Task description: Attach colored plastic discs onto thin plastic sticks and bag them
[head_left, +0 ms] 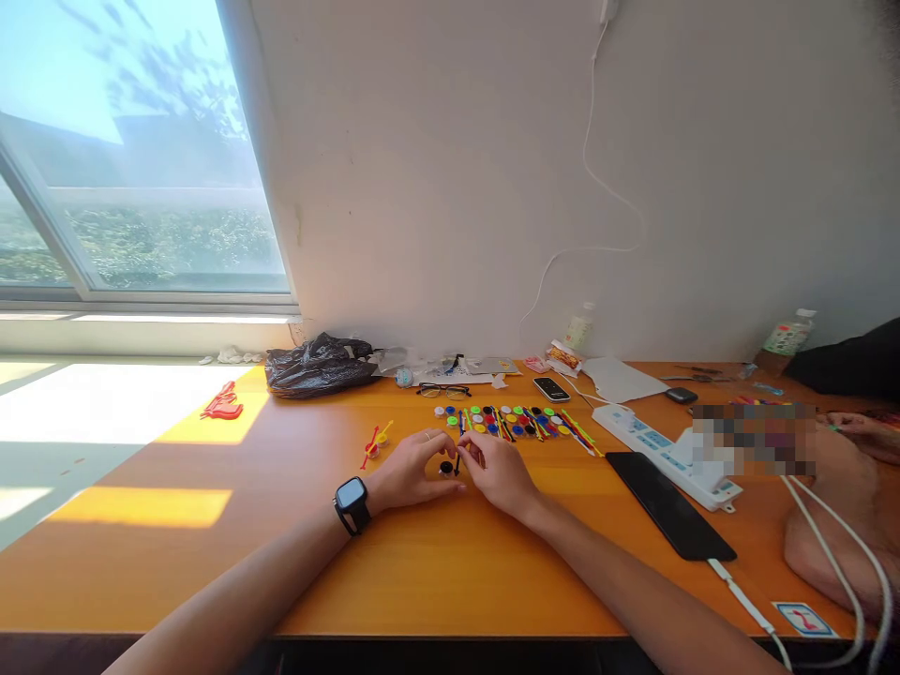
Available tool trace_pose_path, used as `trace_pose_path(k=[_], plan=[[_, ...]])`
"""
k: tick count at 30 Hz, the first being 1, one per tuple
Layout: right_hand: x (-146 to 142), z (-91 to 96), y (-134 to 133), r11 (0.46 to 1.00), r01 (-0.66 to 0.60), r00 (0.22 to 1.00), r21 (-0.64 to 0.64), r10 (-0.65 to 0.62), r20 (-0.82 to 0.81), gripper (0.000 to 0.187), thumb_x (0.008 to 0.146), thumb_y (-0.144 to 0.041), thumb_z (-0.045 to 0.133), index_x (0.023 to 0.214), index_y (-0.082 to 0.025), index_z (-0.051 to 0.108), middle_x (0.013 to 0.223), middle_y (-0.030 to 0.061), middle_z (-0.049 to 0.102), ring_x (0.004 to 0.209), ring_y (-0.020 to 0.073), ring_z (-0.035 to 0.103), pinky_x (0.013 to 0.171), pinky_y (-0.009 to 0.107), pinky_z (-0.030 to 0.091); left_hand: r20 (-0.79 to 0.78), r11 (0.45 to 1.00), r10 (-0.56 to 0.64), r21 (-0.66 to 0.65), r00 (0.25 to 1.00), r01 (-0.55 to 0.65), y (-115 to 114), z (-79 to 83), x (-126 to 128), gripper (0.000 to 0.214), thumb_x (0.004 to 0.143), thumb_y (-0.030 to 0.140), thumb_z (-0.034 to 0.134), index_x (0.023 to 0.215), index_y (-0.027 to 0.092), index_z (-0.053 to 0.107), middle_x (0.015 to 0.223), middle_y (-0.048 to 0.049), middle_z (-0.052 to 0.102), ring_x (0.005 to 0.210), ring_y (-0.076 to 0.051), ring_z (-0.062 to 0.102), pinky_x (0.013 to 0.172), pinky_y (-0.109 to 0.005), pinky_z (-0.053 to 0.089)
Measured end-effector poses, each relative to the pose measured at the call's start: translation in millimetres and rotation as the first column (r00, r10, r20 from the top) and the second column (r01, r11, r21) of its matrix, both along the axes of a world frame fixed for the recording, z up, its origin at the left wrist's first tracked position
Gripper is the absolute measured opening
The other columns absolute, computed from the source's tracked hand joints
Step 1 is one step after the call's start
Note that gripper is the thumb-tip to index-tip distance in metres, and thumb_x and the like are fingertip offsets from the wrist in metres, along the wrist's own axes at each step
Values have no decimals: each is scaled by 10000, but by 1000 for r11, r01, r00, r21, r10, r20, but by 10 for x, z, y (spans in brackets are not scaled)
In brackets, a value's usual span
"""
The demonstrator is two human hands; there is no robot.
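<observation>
My left hand (414, 471), with a black watch (352, 503) on the wrist, rests on the orange table (436, 562) with fingers curled round a small black round piece (445, 467). My right hand (499, 469) pinches a thin black stick (457, 461) held upright beside that piece. Just beyond both hands lies a spread of colourful small discs and sticks (517, 421). A small red and yellow assembled piece (375, 442) lies left of my left hand.
A black phone (667, 516) with a white cable lies right of my hands, next to a white power strip (665, 455). Glasses (442, 389), a black plastic bag (320, 364), a second phone (550, 388) and bottles stand near the wall. Another person's arm (836, 525) rests at the right edge.
</observation>
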State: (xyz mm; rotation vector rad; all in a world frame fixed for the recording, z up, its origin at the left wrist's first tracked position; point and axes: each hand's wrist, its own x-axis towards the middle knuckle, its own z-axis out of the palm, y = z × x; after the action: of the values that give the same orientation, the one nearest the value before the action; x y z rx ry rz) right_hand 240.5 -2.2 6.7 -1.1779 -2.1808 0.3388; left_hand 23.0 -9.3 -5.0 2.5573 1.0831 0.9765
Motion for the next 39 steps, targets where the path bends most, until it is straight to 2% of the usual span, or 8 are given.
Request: trace_pose_path(k=[3, 8, 18, 22, 25, 30, 34, 39], plan=[[-17, 10, -23, 998, -56, 996, -27, 54, -71, 202, 1025, -329, 537, 979, -218, 700, 771, 16, 705, 676, 167, 597, 632, 270, 368, -23, 999, -17, 27, 1000, 17, -35, 38, 9, 141, 1008, 365, 625, 1023, 231, 668, 1008, -60, 723, 952, -200, 680, 889, -316, 506], [-31, 16, -39, 990, -122, 989, -77, 114, -99, 224, 1046, -357, 500, 993, -211, 662, 761, 10, 680, 661, 160, 569, 624, 264, 384, 28, 999, -1, -55, 1000, 3, -56, 58, 9, 260, 1083, 382, 472, 988, 223, 654, 960, -46, 722, 885, -175, 675, 837, -299, 522], [55, -21, 95, 991, -105, 993, -79, 108, 39, 178, 1004, -272, 540, 953, -202, 695, 844, 24, 693, 724, 155, 576, 660, 257, 370, 89, 993, 111, -46, 990, -107, 19, 34, -29, 273, 1051, 416, 553, 919, 227, 699, 888, -20, 735, 807, -150, 659, 769, -254, 483], [101, -5, 128, 982, -135, 985, -133, 147, 87, 175, 951, -355, 653, 904, -191, 691, 829, 26, 690, 726, 154, 576, 661, 254, 385, 83, 981, 187, -62, 979, -183, 26, 58, -53, 294, 1053, 399, 526, 893, 218, 693, 823, -15, 721, 748, -154, 639, 717, -259, 465], [112, -4, 109, 957, -208, 965, -200, 235, 119, 224, 864, -404, 763, 895, -196, 684, 857, 22, 707, 756, 160, 599, 680, 252, 403, 19, 986, 133, -102, 991, -131, 14, 67, -50, 249, 1034, 392, 558, 934, 230, 719, 850, -9, 740, 752, -153, 655, 711, -253, 463], [98, -26, 82, 937, -230, 956, -262, 268, 121, 122, 941, -293, 632, 887, -192, 676, 839, 29, 705, 757, 165, 609, 682, 251, 414, -68, 992, 15, -124, 998, -24, 17, 47, -32, 203, 1010, 305, 568, 962, 233, 752, 898, -18, 757, 780, -157, 678, 728, -248, 470], [83, -35, 66, 936, -226, 960, -268, 261, 102, 102, 931, -288, 650, 918, -193, 684, 867, 38, 713, 774, 176, 614, 694, 258, 419, -38, 983, 5, -183, 999, -11, 50, 29, -39, 190, 1002, 297, 571, 1003, 260, 757, 884, 12, 761, 766, -145, 680, 709, -234, 478], [54, -67, 56, 940, -239, 963, -245, 262, 64, 109, 943, -294, 649, 913, -197, 689, 846, 20, 682, 768, 170, 595, 693, 256, 413, -11, 978, 40, -207, 999, -42, 37, 68, -36, 205, 984, 272, 567, 918, 230, 757, 859, 5, 767, 734, -135, 666, 700, -225, 479]])
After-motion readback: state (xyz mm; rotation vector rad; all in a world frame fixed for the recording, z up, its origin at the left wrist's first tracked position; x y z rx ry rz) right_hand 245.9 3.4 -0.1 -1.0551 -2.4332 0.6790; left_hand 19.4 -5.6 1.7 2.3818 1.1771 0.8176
